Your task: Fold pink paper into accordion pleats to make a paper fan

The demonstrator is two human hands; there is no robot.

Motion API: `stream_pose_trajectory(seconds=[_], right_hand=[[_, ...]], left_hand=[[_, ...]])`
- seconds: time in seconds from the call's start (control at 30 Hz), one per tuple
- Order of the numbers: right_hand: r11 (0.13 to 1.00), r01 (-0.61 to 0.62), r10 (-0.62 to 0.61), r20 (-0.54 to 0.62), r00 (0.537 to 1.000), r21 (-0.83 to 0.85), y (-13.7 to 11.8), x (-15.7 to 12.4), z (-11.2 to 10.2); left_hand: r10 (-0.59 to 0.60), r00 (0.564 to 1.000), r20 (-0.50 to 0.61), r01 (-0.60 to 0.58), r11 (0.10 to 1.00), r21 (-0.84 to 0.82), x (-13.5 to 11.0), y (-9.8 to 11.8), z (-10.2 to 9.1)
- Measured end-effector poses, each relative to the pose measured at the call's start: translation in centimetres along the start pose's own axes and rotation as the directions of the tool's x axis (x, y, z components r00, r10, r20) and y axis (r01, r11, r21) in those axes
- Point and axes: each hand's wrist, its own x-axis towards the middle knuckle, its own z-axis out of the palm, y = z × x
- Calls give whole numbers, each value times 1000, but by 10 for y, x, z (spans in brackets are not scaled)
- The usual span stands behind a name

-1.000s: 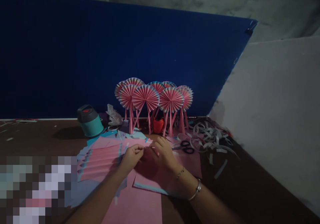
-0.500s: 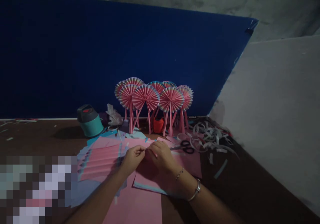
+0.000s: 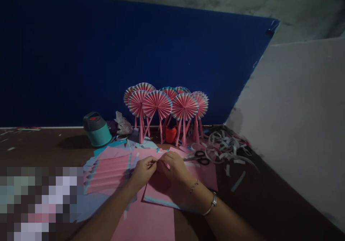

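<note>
My left hand (image 3: 145, 167) is closed in a pinch, fingertips meeting those of my right hand (image 3: 172, 165), which is also closed with its fingers curled. Whatever lies between them is too small and dark to make out; a bit of pink shows under the right fingers. Below both hands lies a pink sheet with a pale blue edge (image 3: 167, 199). Left of my left hand rests a pleated pink paper (image 3: 109, 174) with blue borders. Black-handled scissors (image 3: 201, 158) lie just beyond my right hand, on pink paper.
Several pink pleated paper fans (image 3: 157, 105) stand on paper legs at the back. An orange-red object (image 3: 170, 134) sits among them. A teal container with a dark lid (image 3: 97, 130) stands left. Curled white paper strips (image 3: 229, 146) heap at right. A blue panel (image 3: 134, 54) rises behind.
</note>
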Motion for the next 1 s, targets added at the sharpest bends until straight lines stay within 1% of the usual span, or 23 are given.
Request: stream_pose_trajectory(seconds=[0.17, 0.3, 0.33, 0.4, 0.43, 0.5, 0.53, 0.57, 0.6, 0.63, 0.67, 0.7, 0.73, 0.77, 0.8, 0.87, 0.93, 1.0], right_hand=[[1000, -3, 3, -32, 999, 9, -1, 0, 0], [998, -53, 54, -70, 996, 23, -4, 0, 0], [997, -71, 74, -97, 993, 34, -3, 1, 0], [990, -118, 128, -168, 977, 72, 2, 2, -3], [983, -149, 168, -206, 964, 102, 7, 4, -5], [954, -249, 288, -276, 917, 169, 23, 8, -17], [927, -319, 367, -298, 881, 200, 33, 9, -25], [886, -409, 461, -319, 828, 218, 45, 10, -36], [828, -505, 561, -351, 750, 245, 59, 10, -49], [761, -585, 648, -384, 658, 281, 73, 8, -63], [703, -643, 706, -414, 575, 304, 88, 5, -79], [653, -692, 740, -455, 495, 308, 102, 0, -94], [617, -738, 735, -536, 415, 275, 116, -6, -110], [584, -779, 717, -593, 366, 226, 129, -13, -125], [557, -801, 704, -635, 317, 218, 139, -20, -138], [515, -828, 687, -685, 242, 223, 154, -36, -158], [478, -847, 657, -735, 168, 234, 162, -51, -170], [450, -862, 617, -779, 111, 234, 167, -61, -176]], left_hand=[[-11, 1000, 4, 11, 1000, -7, 1, -1, 0], [-6, 1000, -13, 6, 1000, 3, -1, 3, 1], [-31, 999, -18, 32, 999, 12, -1, 4, 1], [-133, 991, -10, 133, 991, 30, -1, 6, 0], [-194, 981, -8, 194, 980, 31, -1, 7, -1], [-284, 958, -29, 284, 959, 8, 1, 9, -4], [-307, 950, -46, 307, 952, -10, 2, 9, -6], [-319, 946, -63, 318, 948, -26, 3, 9, -8], [-327, 942, -75, 325, 945, -34, 4, 10, -10], [-334, 939, -78, 332, 943, -35, 4, 10, -13], [-344, 936, -74, 342, 939, -32, 5, 11, -15], [-356, 932, -69, 355, 935, -26, 5, 12, -17], [-366, 928, -67, 366, 931, -18, 5, 13, -18], [-370, 927, -65, 370, 929, -9, 5, 14, -19], [-367, 928, -63, 367, 930, 3, 5, 14, -20], [-339, 940, -50, 340, 940, 30, 4, 15, -22], [-328, 944, -17, 329, 942, 61, 4, 14, -23], [-367, 929, 48, 361, 928, 94, 4, 11, -24]])
